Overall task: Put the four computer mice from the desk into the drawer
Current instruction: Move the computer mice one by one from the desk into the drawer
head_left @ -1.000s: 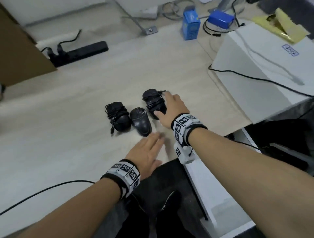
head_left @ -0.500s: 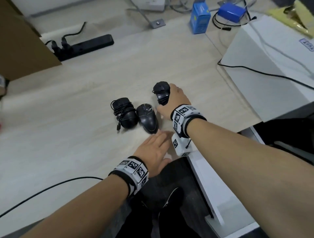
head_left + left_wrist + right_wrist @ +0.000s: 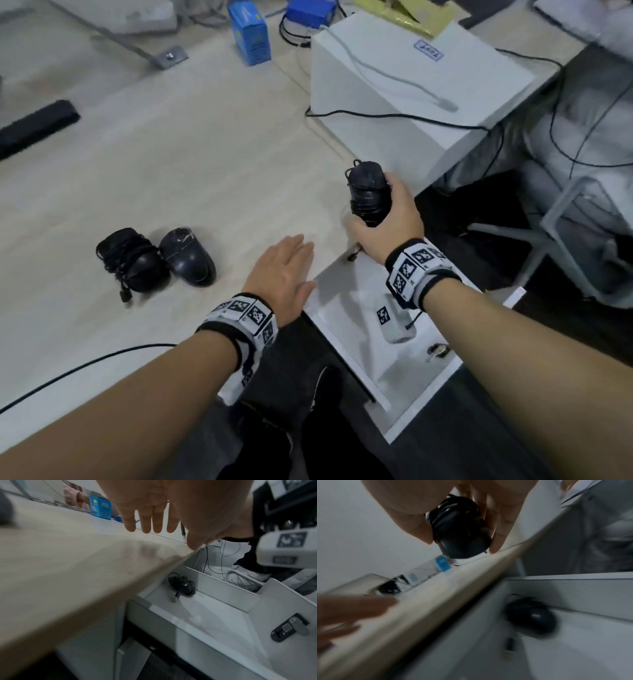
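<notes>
My right hand [image 3: 394, 219] grips a black mouse wrapped in its own cable [image 3: 369, 192], held just above the desk's right front corner beside the open white drawer [image 3: 346, 308]. The right wrist view shows thumb and fingers curled round that mouse [image 3: 460, 531]. Another black mouse with its cable [image 3: 182, 586] lies inside the drawer against its far wall, also blurred in the right wrist view [image 3: 532, 616]. Two more mice sit side by side on the desk: one cable-wrapped [image 3: 132, 260], one bare [image 3: 188, 257]. My left hand [image 3: 287, 263] lies flat and open on the desk edge.
A large white box [image 3: 411, 85] stands on the desk's right end, with a black cable across it. A blue carton [image 3: 251, 34] and a black power strip [image 3: 34, 126] lie further back. A thin black cable [image 3: 85, 363] crosses the near desk edge. A chair base [image 3: 548, 222] stands to the right.
My right hand has lifted the cable-wrapped mouse off the desk and carried it right, to the corner by the drawer. The left hand stays flat near the desk edge.
</notes>
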